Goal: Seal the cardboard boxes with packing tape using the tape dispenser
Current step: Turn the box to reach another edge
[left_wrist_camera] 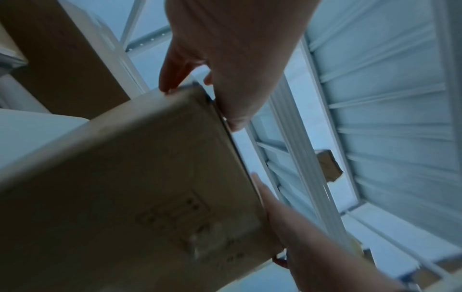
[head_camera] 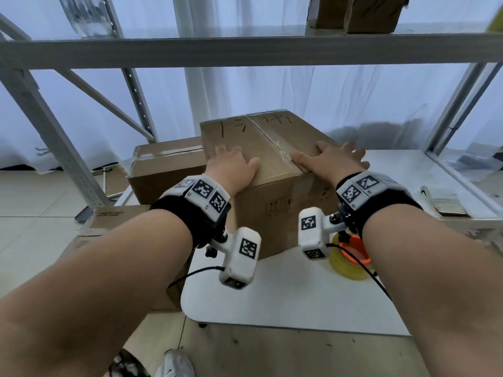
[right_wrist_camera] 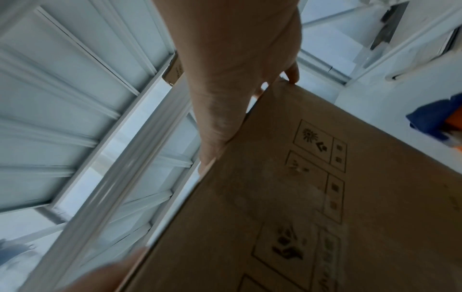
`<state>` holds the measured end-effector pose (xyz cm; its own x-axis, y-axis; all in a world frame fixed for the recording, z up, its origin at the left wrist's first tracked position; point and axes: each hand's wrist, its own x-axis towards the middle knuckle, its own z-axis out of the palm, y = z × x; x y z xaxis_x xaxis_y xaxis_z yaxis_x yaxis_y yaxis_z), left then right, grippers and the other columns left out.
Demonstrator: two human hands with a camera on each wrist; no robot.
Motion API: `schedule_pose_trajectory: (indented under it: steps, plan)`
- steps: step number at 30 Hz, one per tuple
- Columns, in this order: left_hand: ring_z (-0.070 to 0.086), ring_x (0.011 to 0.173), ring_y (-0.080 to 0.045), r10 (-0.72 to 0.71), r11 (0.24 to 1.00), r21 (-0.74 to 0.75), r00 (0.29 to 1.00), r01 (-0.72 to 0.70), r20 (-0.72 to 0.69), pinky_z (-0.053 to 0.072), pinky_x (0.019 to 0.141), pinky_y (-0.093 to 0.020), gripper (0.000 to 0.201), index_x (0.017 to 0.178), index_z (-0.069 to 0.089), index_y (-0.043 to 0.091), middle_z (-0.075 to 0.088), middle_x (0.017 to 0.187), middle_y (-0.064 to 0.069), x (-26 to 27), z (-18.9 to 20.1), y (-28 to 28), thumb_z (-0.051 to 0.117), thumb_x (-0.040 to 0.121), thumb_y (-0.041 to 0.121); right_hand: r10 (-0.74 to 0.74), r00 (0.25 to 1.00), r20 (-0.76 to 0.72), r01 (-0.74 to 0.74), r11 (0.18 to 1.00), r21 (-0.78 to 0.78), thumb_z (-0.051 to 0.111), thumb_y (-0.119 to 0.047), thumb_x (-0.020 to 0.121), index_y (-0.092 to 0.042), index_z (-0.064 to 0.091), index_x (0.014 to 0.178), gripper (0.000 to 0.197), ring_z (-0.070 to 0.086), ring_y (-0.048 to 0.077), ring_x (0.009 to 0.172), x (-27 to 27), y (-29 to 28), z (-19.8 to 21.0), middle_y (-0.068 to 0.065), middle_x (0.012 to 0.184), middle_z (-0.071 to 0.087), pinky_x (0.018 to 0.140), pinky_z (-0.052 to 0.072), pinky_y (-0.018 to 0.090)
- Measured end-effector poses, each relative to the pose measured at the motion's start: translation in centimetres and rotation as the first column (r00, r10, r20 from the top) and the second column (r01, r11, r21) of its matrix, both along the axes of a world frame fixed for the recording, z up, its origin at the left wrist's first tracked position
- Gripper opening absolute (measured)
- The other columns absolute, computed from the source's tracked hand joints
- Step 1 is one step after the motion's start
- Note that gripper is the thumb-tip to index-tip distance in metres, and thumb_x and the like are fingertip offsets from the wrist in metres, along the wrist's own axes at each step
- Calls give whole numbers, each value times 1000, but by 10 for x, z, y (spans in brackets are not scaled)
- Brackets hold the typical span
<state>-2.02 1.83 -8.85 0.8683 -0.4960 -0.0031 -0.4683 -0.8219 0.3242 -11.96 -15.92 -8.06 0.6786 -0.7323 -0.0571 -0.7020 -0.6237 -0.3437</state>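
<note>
A brown cardboard box (head_camera: 275,202) stands on the white table (head_camera: 272,303), with clear tape along its top seam (head_camera: 275,142). My left hand (head_camera: 234,165) lies flat on the near left of the lid, fingers spread. On the near right of the lid rests my right hand (head_camera: 334,159), also flat, thumb beside the seam. The left wrist view shows the left hand (left_wrist_camera: 225,59) at the box (left_wrist_camera: 125,197) top edge. The right hand (right_wrist_camera: 237,79) lies along the box (right_wrist_camera: 325,197) edge. A yellowish tape roll with an orange hub (head_camera: 351,257) sits on the table under my right wrist.
A second taped box (head_camera: 166,164) stands behind and to the left, touching the first. Flattened cardboard (head_camera: 109,221) lies low at the left. Grey shelf beams (head_camera: 245,50) cross overhead, carrying another box (head_camera: 356,12). A blue and orange object (right_wrist_camera: 437,122) shows at the right.
</note>
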Motion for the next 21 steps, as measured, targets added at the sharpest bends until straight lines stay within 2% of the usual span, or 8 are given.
schedule_pose_trajectory:
  steps: [2,5,7,9,12,14,16,21]
  plan:
    - [12,145,-35,-44,998,40,999,43,19,15,114,-52,77,149,26,24,10,158,-15,-12,-8,7,19,89,72,-4,999,48,7,998,-66,35,-77,81,-31,43,137,72,21,41,135,-7,6,-7,17,150,23,106,24,51]
    - [12,144,-38,-66,997,49,993,61,99,19,114,-56,94,149,22,36,15,159,-7,-15,-21,16,4,72,88,31,954,299,-1,995,-101,29,-51,93,-19,59,121,52,40,38,124,-29,-5,-21,19,135,47,99,34,42]
    - [22,143,-33,-97,995,13,968,97,232,25,113,-52,86,146,32,34,26,156,-3,-17,-24,17,9,79,82,-40,859,511,22,999,41,31,-29,99,-11,60,120,41,47,34,120,-51,-17,-32,18,130,55,97,37,36]
    - [31,139,-24,-95,992,-47,923,121,373,30,111,-43,67,141,43,30,38,150,0,-21,-28,15,20,91,68,-205,808,553,91,970,227,32,-17,98,-12,50,132,39,44,31,125,-73,-30,-48,14,137,49,102,35,35]
    - [42,132,-20,-46,980,-147,878,132,477,35,105,-37,52,131,56,30,50,141,4,-21,-31,9,28,96,56,-389,865,317,275,896,349,46,-17,93,-12,34,142,51,35,35,130,-91,-38,-78,19,142,37,104,32,40]
    - [49,125,-21,-77,973,-147,848,180,524,35,101,-36,47,122,64,28,58,134,4,-23,-32,3,28,99,48,-424,897,125,369,874,317,55,-19,89,-9,27,142,60,34,38,129,-97,-38,-100,22,140,33,103,33,44]
    - [50,122,-22,-105,972,-114,813,206,573,27,103,-38,45,116,67,26,61,128,4,-27,-33,-3,28,101,43,-431,901,43,397,862,316,59,-26,89,-5,27,138,62,38,39,126,-97,-38,-119,24,137,37,101,35,44]
    - [22,138,-24,-57,993,-52,828,103,558,6,110,-49,48,116,61,33,43,144,2,-43,-40,-13,19,100,48,-469,882,-49,460,834,306,60,-19,88,1,41,126,47,52,39,116,-95,-36,-155,22,125,53,96,41,42]
